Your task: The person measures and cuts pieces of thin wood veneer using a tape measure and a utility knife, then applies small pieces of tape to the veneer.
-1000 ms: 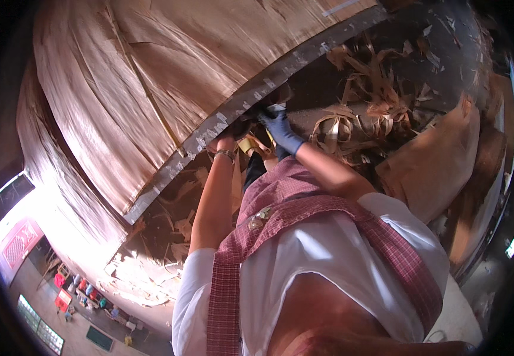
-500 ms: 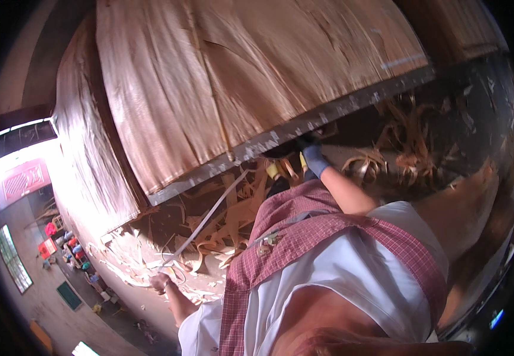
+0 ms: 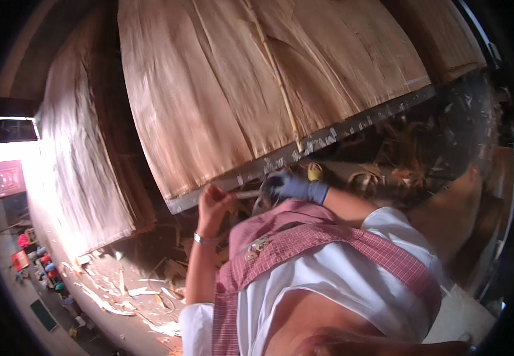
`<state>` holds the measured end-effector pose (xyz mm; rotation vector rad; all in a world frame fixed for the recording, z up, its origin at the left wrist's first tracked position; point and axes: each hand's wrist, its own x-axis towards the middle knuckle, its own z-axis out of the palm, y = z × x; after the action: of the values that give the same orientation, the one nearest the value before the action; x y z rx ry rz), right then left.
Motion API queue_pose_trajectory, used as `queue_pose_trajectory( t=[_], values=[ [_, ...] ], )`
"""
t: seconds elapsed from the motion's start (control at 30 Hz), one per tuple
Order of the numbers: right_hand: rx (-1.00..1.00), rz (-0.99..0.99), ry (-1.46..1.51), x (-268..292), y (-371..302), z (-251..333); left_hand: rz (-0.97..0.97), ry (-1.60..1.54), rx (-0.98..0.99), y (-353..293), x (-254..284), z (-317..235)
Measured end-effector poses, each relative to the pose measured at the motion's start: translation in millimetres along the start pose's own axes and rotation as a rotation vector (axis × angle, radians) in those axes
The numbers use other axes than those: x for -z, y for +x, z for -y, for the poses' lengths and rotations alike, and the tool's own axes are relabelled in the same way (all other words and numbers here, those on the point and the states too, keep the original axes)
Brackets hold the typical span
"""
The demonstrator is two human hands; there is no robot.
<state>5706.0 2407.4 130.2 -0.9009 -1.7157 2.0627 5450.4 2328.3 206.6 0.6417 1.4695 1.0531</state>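
My bare left hand (image 3: 214, 203), a metal band at its wrist, is closed by the table's near edge. Its fingers pinch the end of a pale narrow strip (image 3: 247, 194). The strip runs toward my right hand (image 3: 298, 188), which wears a blue glove with dark fingers. Those gloved fingers are curled and smeared by motion, and I cannot make out what is in them. Just beyond both hands lies a broad stack of thin brown wood veneer sheets (image 3: 209, 101). A thin light stick (image 3: 278, 77) lies across its top.
A grey table edge (image 3: 387, 110) with white scraps runs below the stack. Another veneer stack (image 3: 79, 154) stands at the left. Wood shavings (image 3: 115, 296) litter the floor. My yellow-toed shoe (image 3: 314, 172) shows under the edge. Curled peelings (image 3: 366, 178) lie at the right.
My left hand has come up from the lower left to the table edge. My right hand has drawn back from under the edge. The strip between them spans much less distance.
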Motion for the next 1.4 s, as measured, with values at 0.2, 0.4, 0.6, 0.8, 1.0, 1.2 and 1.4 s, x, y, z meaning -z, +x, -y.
queue_pose_trajectory(
  t=[0.2,0.4,0.6,0.8,1.0,1.2,1.4],
  values=[
    [-0.239,-0.284,-0.653,53.9,0.6,85.1,-0.029,0.506,-0.155,79.8,0.9,-12.7],
    [-0.326,-0.189,-1.079,99.4,58.3,125.0,-0.207,0.785,-0.082,113.2,-43.6,-30.0],
    [-0.311,-0.077,-1.177,110.6,71.8,110.6,-0.391,1.01,-0.136,108.8,-63.2,-25.2],
    [-0.332,-0.046,-1.12,127.3,72.2,95.3,-0.21,1.281,-0.63,66.8,-106.7,7.0],
    [-0.096,-0.031,-1.43,113.2,85.6,110.5,-0.151,1.406,-0.537,69.7,-110.3,18.8],
    [0.175,-0.473,-1.134,125.8,179.3,148.2,0.015,1.351,-0.511,82.9,-93.4,-8.9],
    [-0.375,-0.507,-0.36,142.4,283.7,145.6,-0.241,1.276,-0.819,241.3,-41.1,-111.6]
  ],
)
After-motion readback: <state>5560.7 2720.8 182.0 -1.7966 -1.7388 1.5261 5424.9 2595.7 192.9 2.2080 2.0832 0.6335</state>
